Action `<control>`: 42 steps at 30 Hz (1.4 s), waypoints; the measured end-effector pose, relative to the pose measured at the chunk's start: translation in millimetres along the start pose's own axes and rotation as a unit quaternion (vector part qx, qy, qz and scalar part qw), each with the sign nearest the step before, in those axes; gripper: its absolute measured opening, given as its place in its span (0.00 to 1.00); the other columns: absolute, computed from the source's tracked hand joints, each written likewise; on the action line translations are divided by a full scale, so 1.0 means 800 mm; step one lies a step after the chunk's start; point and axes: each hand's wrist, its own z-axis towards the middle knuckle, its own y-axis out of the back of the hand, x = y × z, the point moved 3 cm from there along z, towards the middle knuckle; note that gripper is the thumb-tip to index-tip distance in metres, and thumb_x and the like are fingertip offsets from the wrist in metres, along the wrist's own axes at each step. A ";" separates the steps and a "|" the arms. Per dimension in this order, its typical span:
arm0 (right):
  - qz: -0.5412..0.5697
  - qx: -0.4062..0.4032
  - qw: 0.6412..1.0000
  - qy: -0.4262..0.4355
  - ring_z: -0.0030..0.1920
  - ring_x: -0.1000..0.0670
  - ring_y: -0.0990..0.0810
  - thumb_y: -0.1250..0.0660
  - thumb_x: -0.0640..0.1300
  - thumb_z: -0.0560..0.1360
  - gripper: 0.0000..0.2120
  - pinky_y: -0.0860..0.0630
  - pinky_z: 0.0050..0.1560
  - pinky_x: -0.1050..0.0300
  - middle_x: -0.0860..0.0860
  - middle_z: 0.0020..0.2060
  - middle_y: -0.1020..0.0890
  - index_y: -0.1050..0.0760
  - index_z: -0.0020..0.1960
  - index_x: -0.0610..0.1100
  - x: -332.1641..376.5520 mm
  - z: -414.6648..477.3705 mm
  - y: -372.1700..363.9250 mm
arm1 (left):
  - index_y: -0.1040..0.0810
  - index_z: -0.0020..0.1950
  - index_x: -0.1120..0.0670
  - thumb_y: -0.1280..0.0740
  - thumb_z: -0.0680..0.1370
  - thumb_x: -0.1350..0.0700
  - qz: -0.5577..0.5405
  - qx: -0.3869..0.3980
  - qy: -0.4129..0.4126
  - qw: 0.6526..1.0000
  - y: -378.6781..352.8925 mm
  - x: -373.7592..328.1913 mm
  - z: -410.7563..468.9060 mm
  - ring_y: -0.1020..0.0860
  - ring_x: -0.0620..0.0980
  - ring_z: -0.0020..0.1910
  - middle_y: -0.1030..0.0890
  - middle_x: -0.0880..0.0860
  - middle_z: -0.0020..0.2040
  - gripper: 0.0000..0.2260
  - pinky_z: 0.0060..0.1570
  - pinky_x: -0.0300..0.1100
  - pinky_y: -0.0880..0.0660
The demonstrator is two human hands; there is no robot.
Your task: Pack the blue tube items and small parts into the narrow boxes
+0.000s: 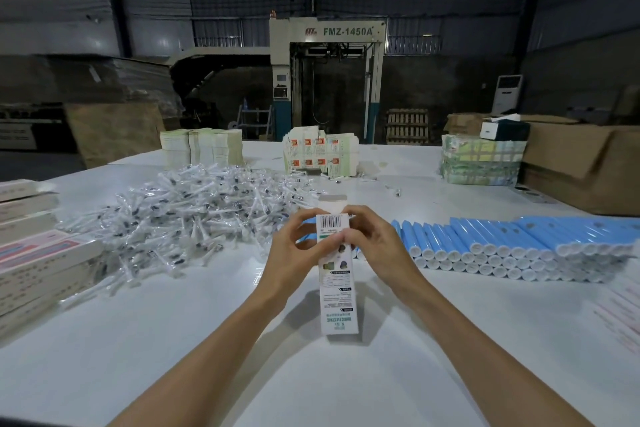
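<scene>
A narrow white printed box [337, 291] stands upright on the white table [207, 340] in front of me, its top flap raised. My left hand [294, 253] grips the box's upper left side. My right hand [374, 246] grips its upper right side, fingers curled over the barcode end. A stacked row of blue tubes with white caps [512, 243] lies to the right. A big heap of small parts in clear wrappers [187, 215] spreads to the left and behind the box. What is inside the box is hidden.
Filled narrow boxes [38, 263] are stacked at the left edge. Stacks of flat cartons [201, 147] [320, 152] [479, 159] stand at the table's far side. A brown cardboard carton [585, 166] sits far right. Printed sheets [620, 315] lie at the right edge.
</scene>
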 end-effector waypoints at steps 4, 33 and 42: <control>0.021 0.003 0.999 -0.034 0.52 0.46 0.15 0.33 0.40 0.83 0.11 0.21 0.54 0.56 0.44 0.50 0.15 0.21 0.64 0.48 -0.003 -0.002 0.006 | 0.18 0.65 0.46 0.24 0.81 0.50 -0.003 0.026 0.020 0.999 -0.001 0.000 0.000 0.13 0.53 0.56 0.13 0.51 0.57 0.13 0.50 0.45 0.16; 0.049 -0.109 0.989 -0.088 0.45 0.43 0.12 0.34 0.48 0.85 0.13 0.16 0.43 0.57 0.44 0.44 0.11 0.16 0.52 0.41 0.002 -0.001 0.021 | 0.19 0.63 0.43 0.22 0.78 0.49 0.028 0.082 0.064 0.994 -0.003 0.002 -0.004 0.11 0.56 0.50 0.11 0.54 0.54 0.15 0.42 0.45 0.16; 0.132 -0.064 0.982 -0.118 0.50 0.43 0.12 0.29 0.41 0.81 0.09 0.18 0.48 0.58 0.39 0.49 0.12 0.14 0.55 0.36 0.004 0.001 0.025 | 0.26 0.66 0.39 0.21 0.78 0.52 0.012 0.075 0.050 0.996 -0.002 0.000 -0.005 0.12 0.58 0.51 0.12 0.57 0.51 0.22 0.44 0.50 0.14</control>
